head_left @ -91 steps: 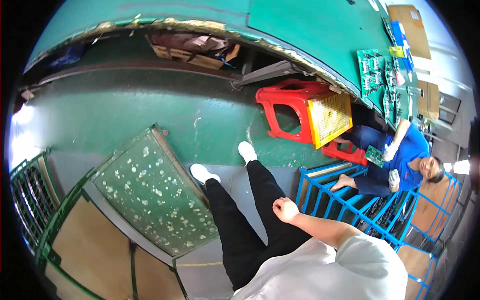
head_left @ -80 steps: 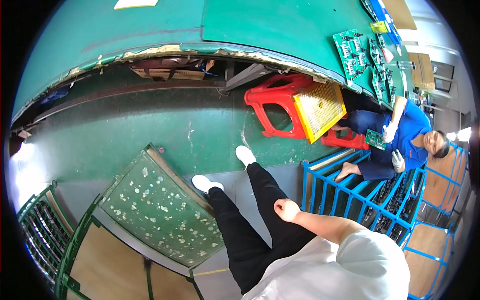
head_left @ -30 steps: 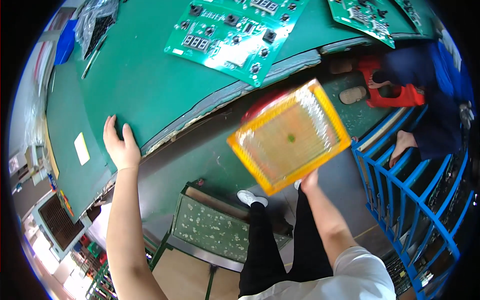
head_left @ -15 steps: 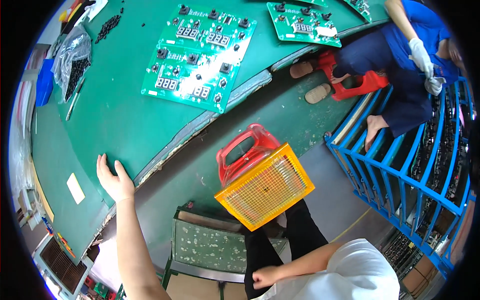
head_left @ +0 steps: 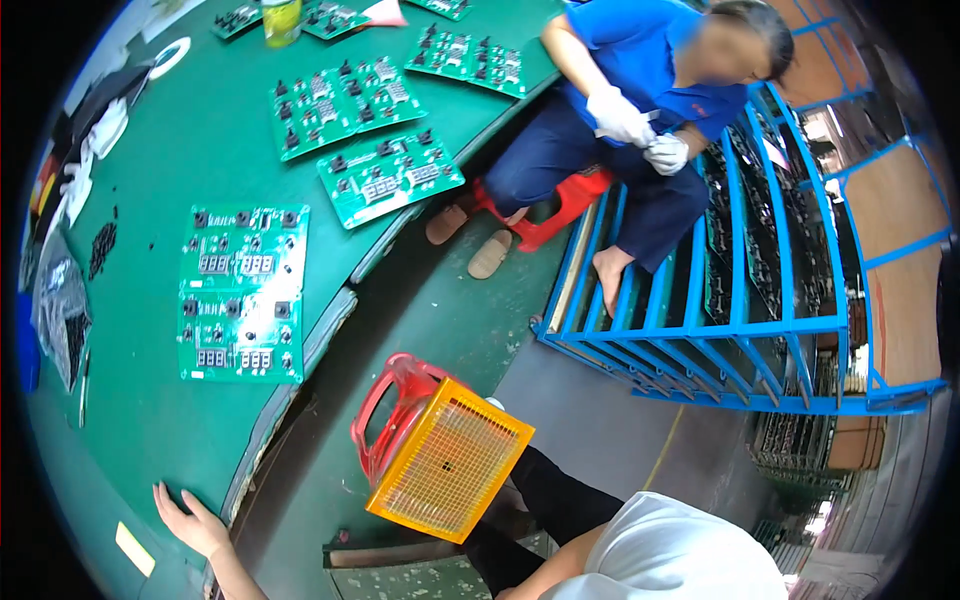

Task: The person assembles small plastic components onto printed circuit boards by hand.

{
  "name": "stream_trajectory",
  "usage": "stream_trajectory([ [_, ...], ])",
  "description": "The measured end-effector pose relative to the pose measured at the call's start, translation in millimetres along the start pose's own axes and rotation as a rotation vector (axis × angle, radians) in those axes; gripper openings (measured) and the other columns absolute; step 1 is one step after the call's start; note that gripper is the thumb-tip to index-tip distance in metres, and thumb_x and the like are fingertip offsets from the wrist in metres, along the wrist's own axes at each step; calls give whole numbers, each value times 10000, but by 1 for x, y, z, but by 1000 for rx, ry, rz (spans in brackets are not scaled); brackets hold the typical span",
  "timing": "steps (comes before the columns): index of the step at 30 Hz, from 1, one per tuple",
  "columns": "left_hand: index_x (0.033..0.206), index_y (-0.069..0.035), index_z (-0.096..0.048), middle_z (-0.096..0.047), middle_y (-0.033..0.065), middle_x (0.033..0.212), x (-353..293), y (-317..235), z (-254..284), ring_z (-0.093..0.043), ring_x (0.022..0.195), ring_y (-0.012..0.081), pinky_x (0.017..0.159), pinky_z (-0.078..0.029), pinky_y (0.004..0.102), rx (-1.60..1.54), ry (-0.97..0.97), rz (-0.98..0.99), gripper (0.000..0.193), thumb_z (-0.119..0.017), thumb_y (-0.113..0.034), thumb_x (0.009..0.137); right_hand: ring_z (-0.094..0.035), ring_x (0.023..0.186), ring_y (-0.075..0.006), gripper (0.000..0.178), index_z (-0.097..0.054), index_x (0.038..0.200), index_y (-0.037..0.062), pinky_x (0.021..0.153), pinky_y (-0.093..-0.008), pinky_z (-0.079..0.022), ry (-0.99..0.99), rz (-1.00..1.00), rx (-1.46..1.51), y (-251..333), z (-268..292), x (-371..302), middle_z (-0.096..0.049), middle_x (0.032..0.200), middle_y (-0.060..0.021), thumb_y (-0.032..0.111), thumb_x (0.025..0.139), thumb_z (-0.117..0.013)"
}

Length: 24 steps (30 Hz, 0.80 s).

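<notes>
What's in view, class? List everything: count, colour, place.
Table: one, green, left
Circuit boards: at least seven, green, on table
Loose parts: many, black, table's left
Bag: one, clear, table's left
Card: one, pale, table's near end
Stools: two, red, floor
Grid panel: one, yellow, on nearer stool
Sandals: two, brownish, floor
Racks: at least one, blue, right
Co-worker: one, blue top, seated by rack
Gloves: two, white, on co-worker
Left hand: one, bare, table's edge
Right hand: not in view

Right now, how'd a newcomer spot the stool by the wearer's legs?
Find the big green table, left hand at its edge. Right of that hand is a red stool. Its yellow grid top sets it apart from the other red stool under the co-worker.
</notes>
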<state>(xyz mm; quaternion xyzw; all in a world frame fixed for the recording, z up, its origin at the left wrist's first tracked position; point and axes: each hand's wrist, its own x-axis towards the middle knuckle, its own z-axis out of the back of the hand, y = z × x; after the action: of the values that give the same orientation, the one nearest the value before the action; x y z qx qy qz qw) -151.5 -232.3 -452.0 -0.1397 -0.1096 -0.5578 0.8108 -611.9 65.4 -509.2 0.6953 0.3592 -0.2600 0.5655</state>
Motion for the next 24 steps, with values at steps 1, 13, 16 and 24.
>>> stream_trajectory([
  [1,1223,15,-491,-458,181,1302,0,-3,-2,-422,1204,340,1015,-329,425,6,-1,2,405,-475,-226,897,-541,1007,-341,609,-500,1164,52,811,-483,-451,-26,-5,28,1,3,-3,-553,1146,-186,482,737,-565],
  [13,1228,1,-484,-453,161,1312,3,-14,-7,-421,1205,324,1003,-338,419,27,4,46,402,-454,-236,905,-538,858,-298,474,-555,1031,18,740,-459,-433,-45,79,261,19,7,-34,-586,1003,-201,430,797,-538],
  [16,1229,7,-479,-448,163,1316,4,-20,-5,-420,1204,328,1007,-334,420,5,20,57,400,-456,-220,900,-537,820,-287,449,-569,998,9,723,-454,-428,-53,107,315,17,22,-44,-594,967,-205,417,812,-531],
  [24,1206,33,-473,-444,224,1286,7,-24,2,-414,1194,374,1018,-315,445,-12,35,57,411,-482,-159,842,-535,721,-259,410,-605,909,-13,676,-438,-416,51,239,418,32,60,-56,-616,871,-215,382,852,-513],
])
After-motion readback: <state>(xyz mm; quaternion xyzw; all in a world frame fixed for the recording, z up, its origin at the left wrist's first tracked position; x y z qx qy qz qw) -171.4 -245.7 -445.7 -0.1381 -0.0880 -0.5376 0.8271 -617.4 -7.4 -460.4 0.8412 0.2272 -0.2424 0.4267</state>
